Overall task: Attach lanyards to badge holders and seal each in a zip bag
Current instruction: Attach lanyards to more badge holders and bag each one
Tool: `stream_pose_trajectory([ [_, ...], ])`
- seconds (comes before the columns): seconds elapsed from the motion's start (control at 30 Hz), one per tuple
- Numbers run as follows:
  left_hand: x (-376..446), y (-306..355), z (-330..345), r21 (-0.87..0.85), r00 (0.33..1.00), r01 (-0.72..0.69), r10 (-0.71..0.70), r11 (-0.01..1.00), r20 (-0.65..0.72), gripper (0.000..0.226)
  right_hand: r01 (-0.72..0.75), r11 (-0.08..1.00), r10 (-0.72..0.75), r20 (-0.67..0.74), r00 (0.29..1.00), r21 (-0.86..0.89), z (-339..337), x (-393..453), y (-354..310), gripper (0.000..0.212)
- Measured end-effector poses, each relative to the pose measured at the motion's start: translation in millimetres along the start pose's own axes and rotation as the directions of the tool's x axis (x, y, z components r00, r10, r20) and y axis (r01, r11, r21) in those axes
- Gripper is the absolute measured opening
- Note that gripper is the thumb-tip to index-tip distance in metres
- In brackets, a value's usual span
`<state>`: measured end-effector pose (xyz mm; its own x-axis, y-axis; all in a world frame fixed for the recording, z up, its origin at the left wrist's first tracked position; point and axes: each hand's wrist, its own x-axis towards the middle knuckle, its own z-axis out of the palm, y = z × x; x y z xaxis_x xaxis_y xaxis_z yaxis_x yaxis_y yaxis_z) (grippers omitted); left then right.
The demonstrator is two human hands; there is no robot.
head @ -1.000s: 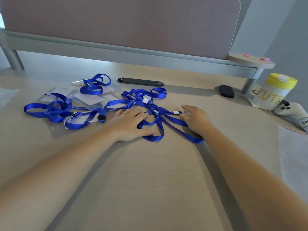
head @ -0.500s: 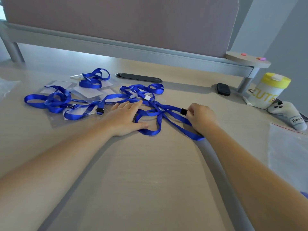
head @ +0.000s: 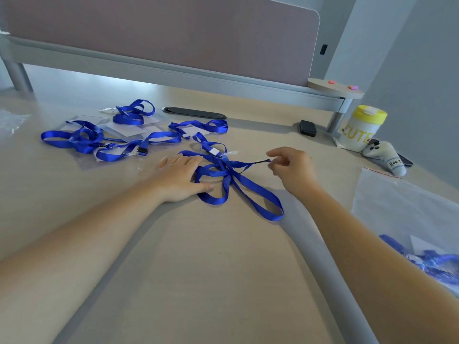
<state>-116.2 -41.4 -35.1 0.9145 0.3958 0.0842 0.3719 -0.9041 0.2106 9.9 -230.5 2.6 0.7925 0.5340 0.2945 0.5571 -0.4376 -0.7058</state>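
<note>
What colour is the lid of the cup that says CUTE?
The lid is yellow, seen in the head view, at the desk's right edge.

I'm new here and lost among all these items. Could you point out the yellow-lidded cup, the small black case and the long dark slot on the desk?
White cup with yellow lid (head: 361,131): head view, on its printed side.
Small black case (head: 307,128): head view, top face.
Long dark slot (head: 194,113): head view, its middle.

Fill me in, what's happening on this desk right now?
A person is sorting out a tangle of blue lanyards on the desk. The left hand lies flat on the straps, pinning them, while the right hand pinches the clip end of one lanyard and holds it just off the desk. More lanyards and clear badge holders lie to the left, and zip bags wait at right.
</note>
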Motion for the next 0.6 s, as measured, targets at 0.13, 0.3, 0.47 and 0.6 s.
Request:
stream_pose_trajectory([
  [0.13, -6.9, 0.1, -2.2, 0.031, 0.999, 0.047, -0.048, 0.998, 0.005, 0.074, -0.05, 0.98, 0.058, -0.041, 0.997, 0.193, -5.7, -9.7, -7.6, 0.021],
  [0.3, -13.0, -9.4, -10.8, 0.017, 0.994, 0.108, -0.107, 0.994, -0.021, 0.064, -0.08, 0.913, 0.131, -0.102, 0.986, 0.4, -11.3, -10.3, -14.9, 0.023],
  [0.47, -16.5, -21.4, -22.5, -0.343, 0.982, 0.043, -0.102, 0.938, -0.157, 0.043, -0.135, 0.929, 0.195, -0.144, 0.97, 0.346, -8.2, 2.9, -19.4, 0.024],
  [0.6, -16.5, -22.8, -28.1, -0.27, 0.96, 0.002, -0.078, 0.963, -0.27, 0.045, -0.158, 0.952, 0.197, -0.129, 0.972, 0.263, 3.6, 8.7, -23.3, 0.029],
])
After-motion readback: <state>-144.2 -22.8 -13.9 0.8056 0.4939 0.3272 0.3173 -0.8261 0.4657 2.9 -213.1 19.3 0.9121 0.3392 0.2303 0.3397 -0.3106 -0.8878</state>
